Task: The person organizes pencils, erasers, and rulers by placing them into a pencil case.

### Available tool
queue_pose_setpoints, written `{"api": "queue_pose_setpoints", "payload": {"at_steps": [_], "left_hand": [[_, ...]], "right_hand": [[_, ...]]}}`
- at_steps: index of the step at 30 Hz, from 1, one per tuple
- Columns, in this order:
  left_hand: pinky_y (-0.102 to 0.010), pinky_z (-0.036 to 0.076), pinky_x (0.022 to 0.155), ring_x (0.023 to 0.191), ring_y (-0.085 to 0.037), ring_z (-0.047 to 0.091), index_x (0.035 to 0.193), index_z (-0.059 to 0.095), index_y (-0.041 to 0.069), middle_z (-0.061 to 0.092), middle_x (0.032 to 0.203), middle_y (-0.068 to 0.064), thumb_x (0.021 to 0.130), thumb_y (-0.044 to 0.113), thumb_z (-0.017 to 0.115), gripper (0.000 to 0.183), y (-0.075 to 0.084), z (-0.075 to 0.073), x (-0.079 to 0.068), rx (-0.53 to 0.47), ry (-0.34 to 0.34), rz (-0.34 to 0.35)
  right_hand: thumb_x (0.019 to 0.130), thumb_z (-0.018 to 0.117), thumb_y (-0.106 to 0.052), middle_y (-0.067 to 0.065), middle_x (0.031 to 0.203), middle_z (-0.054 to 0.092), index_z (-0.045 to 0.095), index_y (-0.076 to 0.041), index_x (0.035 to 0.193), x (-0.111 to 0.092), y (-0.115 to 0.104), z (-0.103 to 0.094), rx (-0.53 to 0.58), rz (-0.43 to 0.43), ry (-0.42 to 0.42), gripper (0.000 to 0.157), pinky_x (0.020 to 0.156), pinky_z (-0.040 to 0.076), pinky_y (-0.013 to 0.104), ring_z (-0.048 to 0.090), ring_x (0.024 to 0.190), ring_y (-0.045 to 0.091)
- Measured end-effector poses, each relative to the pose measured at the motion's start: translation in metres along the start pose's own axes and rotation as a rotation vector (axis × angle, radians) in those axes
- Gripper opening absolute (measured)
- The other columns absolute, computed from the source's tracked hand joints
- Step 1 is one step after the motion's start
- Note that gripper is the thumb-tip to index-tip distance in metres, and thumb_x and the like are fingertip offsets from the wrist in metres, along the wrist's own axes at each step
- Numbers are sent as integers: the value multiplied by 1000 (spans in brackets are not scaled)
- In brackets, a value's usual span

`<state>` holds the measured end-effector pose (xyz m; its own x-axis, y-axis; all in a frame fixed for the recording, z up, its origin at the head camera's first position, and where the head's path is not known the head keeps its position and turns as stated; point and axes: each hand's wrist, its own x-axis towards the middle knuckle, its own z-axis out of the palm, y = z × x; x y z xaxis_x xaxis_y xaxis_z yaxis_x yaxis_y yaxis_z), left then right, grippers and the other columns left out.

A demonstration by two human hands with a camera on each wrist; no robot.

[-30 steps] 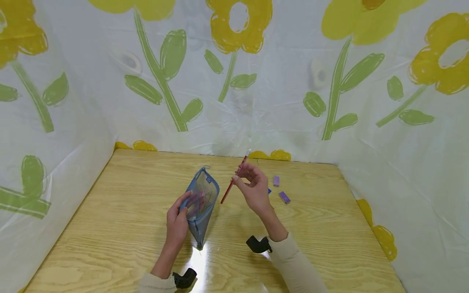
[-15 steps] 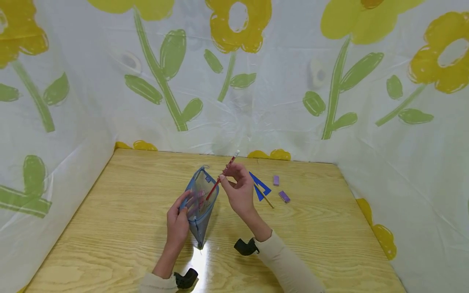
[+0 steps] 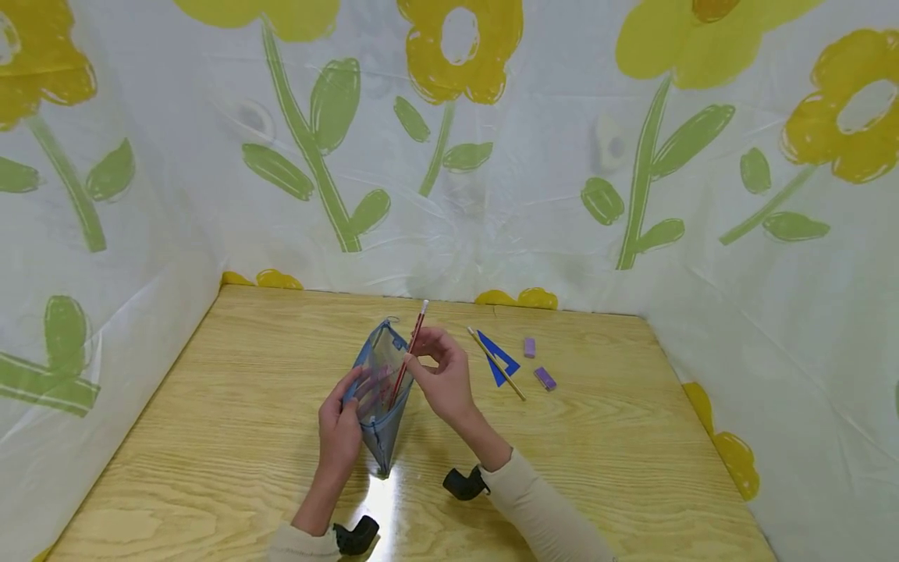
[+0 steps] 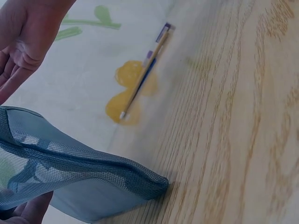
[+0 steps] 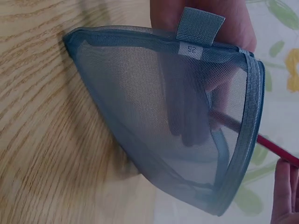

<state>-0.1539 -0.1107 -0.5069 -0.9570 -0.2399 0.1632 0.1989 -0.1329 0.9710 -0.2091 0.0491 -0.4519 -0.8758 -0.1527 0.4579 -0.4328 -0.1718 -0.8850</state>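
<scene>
A blue mesh zip pouch (image 3: 385,437) stands with its mouth spread wide. My left hand (image 3: 339,433) grips its left side, with some fingers inside, seen through the mesh (image 5: 140,93) in the right wrist view. Between thumb and fingertips my right hand (image 3: 449,382) pinches a red pencil (image 3: 419,321), white eraser end up. The pencil's lower part is inside the pouch mouth; in the right wrist view the red pencil (image 5: 276,149) passes over the zip edge and shows dimly behind the mesh.
To the right on the wooden table (image 3: 597,437) lies a blue set square (image 3: 502,367), with a yellow pencil (image 3: 516,388) across it. Two purple erasers (image 3: 530,347) lie further right. A flower-patterned white cloth (image 3: 548,179) rises behind the table and at its sides.
My right hand has moved left and slightly down, bringing the red pencil from beside the pouch into its mouth. The set square and yellow pencil are uncovered. My left hand keeps its hold.
</scene>
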Motion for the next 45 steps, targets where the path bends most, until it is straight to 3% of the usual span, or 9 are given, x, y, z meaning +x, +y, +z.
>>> {"api": "queue_pose_setpoints", "payload": {"at_steps": [8, 11, 18, 25, 31, 36, 45], "left_hand": [[-29, 53, 102, 127, -20, 61, 148, 45, -7, 53, 145, -26, 99, -12, 24, 54, 0, -1, -2, 38, 0, -15], [-29, 54, 102, 126, -20, 61, 148, 45, -7, 53, 144, -27, 98, -12, 23, 54, 0, -2, -2, 26, 0, -14], [-28, 55, 100, 123, -17, 63, 147, 45, -10, 53, 143, -30, 97, -14, 23, 55, -1, -2, 0, -21, 3, -2], [-28, 56, 100, 122, -17, 63, 146, 45, -10, 53, 142, -29, 97, -14, 22, 55, -1, -3, 0, -32, 10, -5], [-28, 55, 100, 123, -20, 63, 146, 45, -10, 53, 142, -29, 96, -14, 23, 55, 0, -2, 0, -27, 14, -13], [-28, 55, 101, 126, -22, 61, 147, 45, -9, 54, 143, -27, 97, -13, 24, 54, 3, -1, 0, 2, 17, -29], [-33, 55, 103, 127, -27, 60, 147, 45, -8, 54, 143, -27, 98, -12, 24, 53, 4, -1, -1, 24, 11, -28]], "right_hand": [[90, 67, 9, 28, 104, 62, 56, 16, 117, -5, 1, 3, -26, 57, -41, 30, 70, 61, 21, 64, 88, 8], [90, 68, 8, 25, 103, 63, 58, 13, 117, -6, 1, 4, -28, 58, -51, 29, 69, 61, 21, 64, 88, 8], [90, 68, 8, 34, 105, 60, 61, 6, 116, -8, 2, 7, -31, 67, -71, 27, 67, 61, 21, 64, 87, 9], [89, 67, 8, 22, 103, 65, 60, 9, 117, -11, 1, 9, -43, 81, -73, 28, 66, 62, 23, 65, 87, 9], [90, 67, 7, 35, 107, 60, 58, 12, 118, -11, 0, 9, -37, 77, -86, 29, 67, 61, 21, 65, 88, 14], [90, 67, 8, 32, 107, 61, 57, 13, 118, -10, 0, 9, -43, 75, -84, 30, 68, 61, 22, 65, 89, 19], [90, 69, 6, 27, 106, 64, 61, 5, 118, -12, -1, 11, -42, 75, -103, 29, 67, 64, 28, 66, 88, 10]]}}
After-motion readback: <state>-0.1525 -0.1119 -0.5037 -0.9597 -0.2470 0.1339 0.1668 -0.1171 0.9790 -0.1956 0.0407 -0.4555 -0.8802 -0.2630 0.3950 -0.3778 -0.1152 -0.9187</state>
